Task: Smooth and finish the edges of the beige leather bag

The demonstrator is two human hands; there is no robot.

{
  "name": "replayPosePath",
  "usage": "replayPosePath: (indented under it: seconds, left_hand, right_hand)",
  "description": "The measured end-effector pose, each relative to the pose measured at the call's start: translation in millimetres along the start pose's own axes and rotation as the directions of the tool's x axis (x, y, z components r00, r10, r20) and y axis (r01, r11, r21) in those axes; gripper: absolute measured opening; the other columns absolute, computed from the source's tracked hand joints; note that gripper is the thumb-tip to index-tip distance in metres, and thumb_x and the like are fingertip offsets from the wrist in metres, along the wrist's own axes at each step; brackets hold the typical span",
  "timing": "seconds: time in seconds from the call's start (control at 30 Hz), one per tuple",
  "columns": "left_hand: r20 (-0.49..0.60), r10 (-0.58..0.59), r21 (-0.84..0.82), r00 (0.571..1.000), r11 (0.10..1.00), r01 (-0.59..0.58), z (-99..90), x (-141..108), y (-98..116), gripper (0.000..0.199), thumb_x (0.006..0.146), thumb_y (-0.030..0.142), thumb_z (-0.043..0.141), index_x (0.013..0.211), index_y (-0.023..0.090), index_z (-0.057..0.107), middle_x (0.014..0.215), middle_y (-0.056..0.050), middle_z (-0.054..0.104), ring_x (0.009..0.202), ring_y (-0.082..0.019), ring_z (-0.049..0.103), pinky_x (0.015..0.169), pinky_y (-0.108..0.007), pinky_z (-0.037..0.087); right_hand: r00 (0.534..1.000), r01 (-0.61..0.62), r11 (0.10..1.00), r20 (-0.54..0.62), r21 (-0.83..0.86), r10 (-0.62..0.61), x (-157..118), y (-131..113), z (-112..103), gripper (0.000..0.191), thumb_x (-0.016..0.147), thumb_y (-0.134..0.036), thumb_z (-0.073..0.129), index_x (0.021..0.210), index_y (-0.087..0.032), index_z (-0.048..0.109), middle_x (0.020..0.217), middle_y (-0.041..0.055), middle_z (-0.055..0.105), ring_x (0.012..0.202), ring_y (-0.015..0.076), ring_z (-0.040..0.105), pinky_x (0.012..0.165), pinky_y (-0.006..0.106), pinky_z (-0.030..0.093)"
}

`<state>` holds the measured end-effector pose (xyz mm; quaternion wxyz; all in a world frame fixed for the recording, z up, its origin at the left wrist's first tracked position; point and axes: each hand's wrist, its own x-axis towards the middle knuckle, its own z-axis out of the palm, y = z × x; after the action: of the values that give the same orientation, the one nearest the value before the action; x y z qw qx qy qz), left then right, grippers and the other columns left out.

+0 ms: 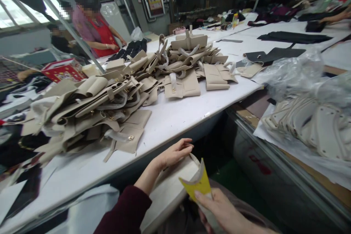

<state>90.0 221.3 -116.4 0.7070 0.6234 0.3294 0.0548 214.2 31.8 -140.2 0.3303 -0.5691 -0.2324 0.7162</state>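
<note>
My right hand (223,210) grips a yellow piece with a curved, notched end (199,186), its thumb pressed on the face; I cannot make out its exact kind. My left hand (177,153) lies over the far end of a long, pale off-white piece (172,181), fingers stretched out. Its thumb does not show. This pale piece sits low in front of me, off the table's near edge, and the notched end overlaps its right side. Beyond my hands, a heap of beige bag parts (90,109) with gold-coloured fittings covers much of the white table (170,117).
At right, pale curved strips (315,128) lie under clear plastic film (298,67) on a lower bench with a metal edge. Dark flat pieces (293,36) are on the far table. A person in a red apron (102,34) stands across the table, near a red box (64,70).
</note>
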Motion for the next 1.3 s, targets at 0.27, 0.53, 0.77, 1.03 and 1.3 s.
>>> replayPosePath:
  seconds: [0.27, 0.53, 0.77, 1.03, 1.3]
  left_hand:
    - [-0.204, -0.078, 0.242, 0.976, 0.962, 0.128, 10.2, -39.1, -2.0, 0.050, 0.092, 0.057, 0.045, 0.120, 0.020, 0.065, 0.121, -0.004, 0.068, 0.114, -0.024, 0.058, 0.102, -0.033, 0.041]
    - [-0.149, -0.030, 0.286, 0.988, 0.955, 0.073, 11.5, -32.6, -13.1, 0.047, 0.095, 0.054, 0.042, 0.121, 0.024, 0.066, 0.124, -0.001, 0.068, 0.114, -0.023, 0.059, 0.103, -0.031, 0.040]
    - [-0.125, -0.095, 0.329, 0.988, 0.935, 0.132, 6.0, -30.4, -13.6, 0.051, 0.095, 0.056, 0.039, 0.122, 0.023, 0.065, 0.120, -0.004, 0.069, 0.109, -0.026, 0.060, 0.097, -0.033, 0.043]
    - [-0.150, -0.033, 0.349, 0.988, 0.933, 0.084, 8.6, -32.1, -15.9, 0.052, 0.095, 0.056, 0.036, 0.120, 0.023, 0.067, 0.119, -0.005, 0.069, 0.109, -0.025, 0.061, 0.097, -0.032, 0.043]
    - [-0.163, -0.085, 0.278, 0.983, 0.952, 0.128, 13.7, -34.5, -13.8, 0.055, 0.091, 0.061, 0.041, 0.118, 0.020, 0.068, 0.113, -0.005, 0.070, 0.104, -0.026, 0.059, 0.095, -0.033, 0.043]
  right_hand:
    - [0.911, 0.233, 0.963, -0.377, 0.135, -0.167, 24.4, -38.5, -27.1, 0.053, 0.073, -0.059, 0.069, 0.098, -0.013, 0.064, 0.056, -0.0039, 0.052, 0.045, 0.0097, 0.046, 0.044, 0.022, 0.037]
    - [0.906, 0.280, 0.960, -0.325, -0.024, -0.272, 49.6, -18.7, -24.2, 0.070, 0.081, -0.068, 0.058, 0.116, -0.009, 0.062, 0.114, 0.0161, 0.069, 0.114, 0.0305, 0.059, 0.100, 0.037, 0.045]
    - [0.837, 0.423, 0.852, -0.227, -0.309, -0.498, 51.3, -23.6, -21.1, 0.052, 0.097, -0.053, 0.043, 0.127, -0.013, 0.055, 0.127, 0.0150, 0.062, 0.117, 0.0262, 0.058, 0.103, 0.035, 0.044]
    - [0.820, 0.498, 0.816, -0.145, -0.292, -0.553, 65.0, -17.0, -30.5, 0.054, 0.095, -0.056, 0.046, 0.133, -0.019, 0.056, 0.135, 0.0106, 0.059, 0.129, 0.0260, 0.050, 0.112, 0.040, 0.036]
    - [0.865, 0.483, 0.864, -0.076, -0.141, -0.496, 60.4, -20.5, -33.0, 0.053, 0.092, -0.059, 0.052, 0.125, -0.019, 0.062, 0.118, 0.0084, 0.068, 0.115, 0.0271, 0.057, 0.104, 0.038, 0.041]
